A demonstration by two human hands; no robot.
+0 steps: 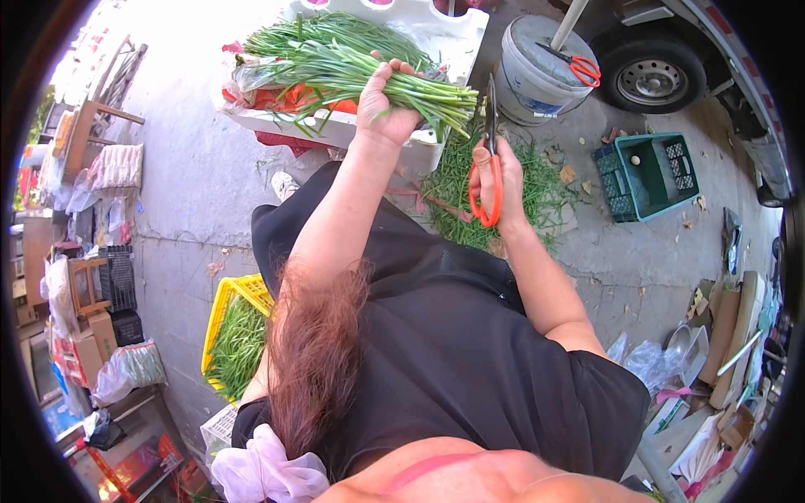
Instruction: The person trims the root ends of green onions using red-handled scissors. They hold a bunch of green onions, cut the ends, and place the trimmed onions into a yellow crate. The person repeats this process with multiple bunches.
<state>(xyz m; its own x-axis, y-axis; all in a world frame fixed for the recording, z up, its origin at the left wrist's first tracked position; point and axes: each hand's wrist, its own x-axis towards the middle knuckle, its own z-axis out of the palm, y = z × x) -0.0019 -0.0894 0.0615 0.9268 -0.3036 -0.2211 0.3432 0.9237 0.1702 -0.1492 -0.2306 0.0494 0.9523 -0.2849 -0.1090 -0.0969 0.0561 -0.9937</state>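
Observation:
My left hand (387,111) is closed around a bunch of long, thin green stalks that look like garlic chives (449,97). The pale cut ends point right, and the leafy part spreads left over a white foam box (251,124). More green stalks (289,35) lie in that box, beside red and clear plastic. With my right hand (510,186) I grip a pair of scissors (495,172) by the orange handles. Their dark blades point up and appear nearly together, just right of the stalk ends. Loose green trimmings (541,189) are heaped on the ground below.
A white bucket (528,84) stands beyond my right hand, with a second pair of orange-handled scissors (584,70) on it. Near a vehicle wheel (654,77) sits a green crate (626,186). A yellow basket (220,314) of greens stands at my left side; clutter lines both edges.

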